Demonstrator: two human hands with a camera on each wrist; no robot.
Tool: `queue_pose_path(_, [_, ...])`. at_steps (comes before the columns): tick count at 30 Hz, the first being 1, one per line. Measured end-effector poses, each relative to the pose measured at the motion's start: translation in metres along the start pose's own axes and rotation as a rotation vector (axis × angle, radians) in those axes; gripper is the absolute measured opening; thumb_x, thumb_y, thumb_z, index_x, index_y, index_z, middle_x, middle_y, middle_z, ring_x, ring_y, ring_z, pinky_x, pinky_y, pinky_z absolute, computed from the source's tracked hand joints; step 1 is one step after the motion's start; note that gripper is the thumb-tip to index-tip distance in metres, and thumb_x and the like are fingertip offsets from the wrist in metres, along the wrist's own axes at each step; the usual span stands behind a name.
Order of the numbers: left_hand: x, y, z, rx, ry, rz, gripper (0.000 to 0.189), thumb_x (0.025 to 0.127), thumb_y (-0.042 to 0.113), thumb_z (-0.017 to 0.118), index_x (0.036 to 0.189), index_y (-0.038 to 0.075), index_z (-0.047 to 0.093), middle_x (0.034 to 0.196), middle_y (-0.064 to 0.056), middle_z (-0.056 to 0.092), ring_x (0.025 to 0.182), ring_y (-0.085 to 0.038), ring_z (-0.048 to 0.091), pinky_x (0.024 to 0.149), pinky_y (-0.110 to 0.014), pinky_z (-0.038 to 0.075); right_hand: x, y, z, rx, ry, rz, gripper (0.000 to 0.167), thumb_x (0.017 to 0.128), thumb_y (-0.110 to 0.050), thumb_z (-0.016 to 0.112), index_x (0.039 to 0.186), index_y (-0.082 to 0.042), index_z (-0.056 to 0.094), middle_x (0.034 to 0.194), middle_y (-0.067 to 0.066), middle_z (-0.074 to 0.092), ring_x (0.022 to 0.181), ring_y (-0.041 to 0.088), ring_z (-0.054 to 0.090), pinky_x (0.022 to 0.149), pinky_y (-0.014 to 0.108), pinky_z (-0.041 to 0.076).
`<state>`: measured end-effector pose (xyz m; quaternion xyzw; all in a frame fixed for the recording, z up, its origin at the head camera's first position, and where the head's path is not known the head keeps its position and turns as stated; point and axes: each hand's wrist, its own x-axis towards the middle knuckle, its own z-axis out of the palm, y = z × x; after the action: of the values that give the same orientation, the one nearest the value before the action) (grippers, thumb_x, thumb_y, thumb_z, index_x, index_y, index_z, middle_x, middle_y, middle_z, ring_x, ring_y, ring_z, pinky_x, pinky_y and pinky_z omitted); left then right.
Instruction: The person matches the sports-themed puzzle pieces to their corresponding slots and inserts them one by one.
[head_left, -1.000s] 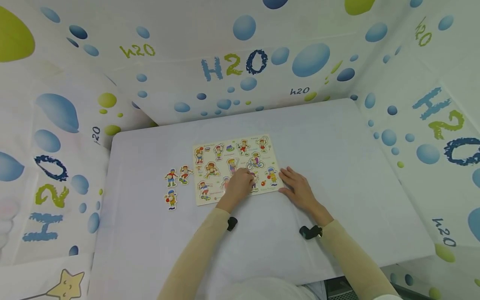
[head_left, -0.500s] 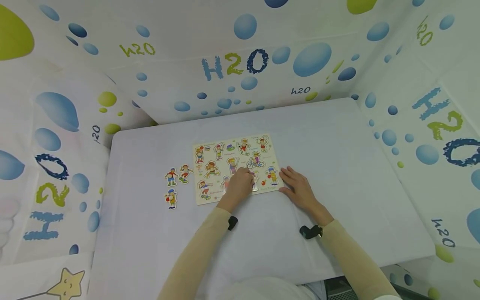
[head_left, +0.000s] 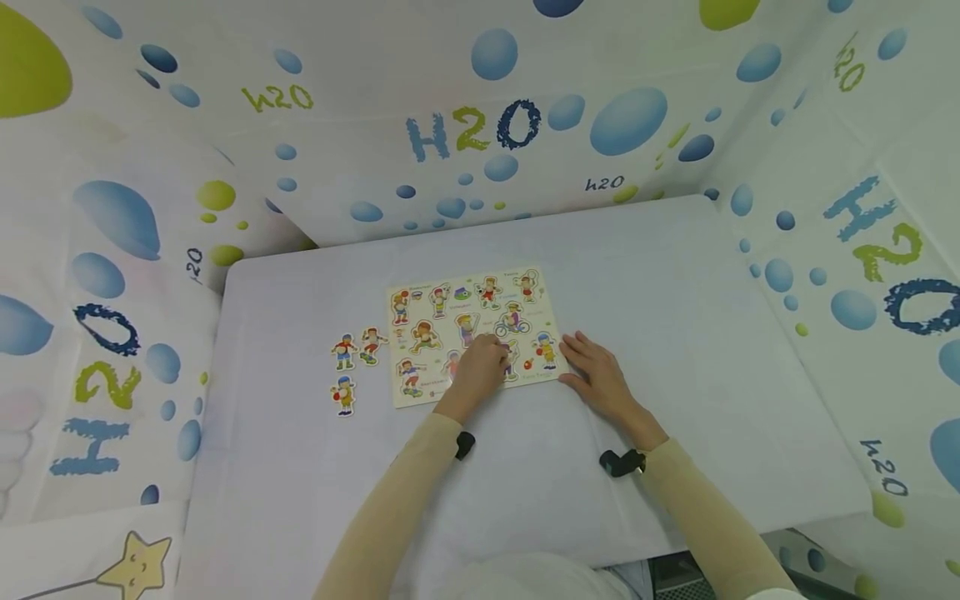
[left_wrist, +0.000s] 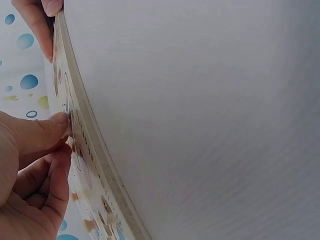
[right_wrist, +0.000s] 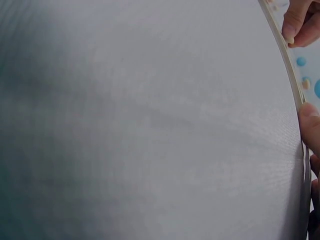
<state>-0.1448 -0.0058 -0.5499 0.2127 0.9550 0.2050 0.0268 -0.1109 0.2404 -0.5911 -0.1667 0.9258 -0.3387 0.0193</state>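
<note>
A cream picture puzzle board (head_left: 536, 317) lies on the white table, filled with flat cutouts of children at sports. In the head view my left hand (head_left: 480, 367) is over its front middle, thumb and fingertips pinching a child-figure puzzle piece (head_left: 512, 363) at the board's surface; the hand hides part of that piece. The left wrist view shows the thumb (left_wrist: 55, 122) against the board's face, other fingers curled below. My right hand (head_left: 596, 375) rests at the board's right edge, fingers extended and thumb (right_wrist: 309, 117) on the rim.
Left of the board lie three loose pieces: a red-shirted figure (head_left: 344, 352), a skateboarder (head_left: 371, 346) and a yellow-clad figure (head_left: 343, 396). White curtains (head_left: 375, 75) with blue and green bubbles surround the table (head_left: 675, 292) at the back and sides.
Both hands stay almost where they were. The piece at my left fingertips shifts very slightly against the board, and the head view drifts a little.
</note>
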Motion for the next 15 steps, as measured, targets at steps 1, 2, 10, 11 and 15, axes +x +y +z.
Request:
queue_pose_path(1, [0.000, 0.000, 0.000, -0.004, 0.001, -0.001, 0.011, 0.089, 0.008, 0.069, 0.081, 0.005, 0.076, 0.095, -0.009, 0.068, 0.088, -0.023, 0.062, 0.079, -0.033, 0.053, 0.000, -0.001, 0.000, -0.001, 0.002, -0.003, 0.060, 0.088, -0.024, 0.072, 0.140, -0.003, 0.050, 0.151, 0.013, 0.044, 0.145, 0.035, 0.031, 0.113, 0.056, 0.023])
queue_pose_path(2, [0.000, 0.000, 0.000, -0.008, 0.001, -0.002, 0.011, 0.089, 0.008, 0.068, 0.082, 0.005, 0.076, 0.096, -0.009, 0.068, 0.088, -0.023, 0.062, 0.079, -0.033, 0.053, 0.000, -0.001, -0.001, -0.002, 0.005, -0.006, 0.060, 0.088, -0.023, 0.072, 0.140, -0.003, 0.051, 0.150, 0.013, 0.044, 0.145, 0.035, 0.032, 0.113, 0.057, 0.024])
queue_pose_path(10, [-0.004, 0.002, -0.007, -0.067, 0.001, 0.004, 0.010, 0.088, 0.007, 0.067, 0.083, 0.003, 0.076, 0.098, -0.011, 0.068, 0.091, -0.025, 0.062, 0.080, -0.034, 0.053, -0.001, -0.002, -0.001, 0.004, 0.002, -0.002, 0.060, 0.088, -0.023, 0.072, 0.141, -0.004, 0.050, 0.150, 0.013, 0.044, 0.145, 0.034, 0.031, 0.114, 0.057, 0.023])
queue_pose_path(11, [-0.006, 0.002, -0.008, -0.077, 0.004, 0.005, 0.009, 0.088, 0.007, 0.068, 0.084, 0.003, 0.076, 0.099, -0.010, 0.068, 0.092, -0.025, 0.062, 0.081, -0.034, 0.053, -0.001, -0.002, -0.001, 0.001, 0.000, -0.001, 0.060, 0.088, -0.023, 0.072, 0.141, -0.004, 0.050, 0.151, 0.013, 0.044, 0.145, 0.034, 0.031, 0.114, 0.056, 0.023])
queue_pose_path(15, [-0.012, 0.001, -0.020, -0.115, 0.008, -0.013, 0.013, 0.087, 0.011, 0.072, 0.093, 0.001, 0.076, 0.103, -0.011, 0.066, 0.097, -0.025, 0.061, 0.085, -0.036, 0.052, -0.001, -0.001, -0.001, -0.002, -0.003, 0.005, 0.061, 0.088, -0.024, 0.072, 0.141, -0.004, 0.049, 0.151, 0.012, 0.044, 0.145, 0.034, 0.030, 0.114, 0.056, 0.023])
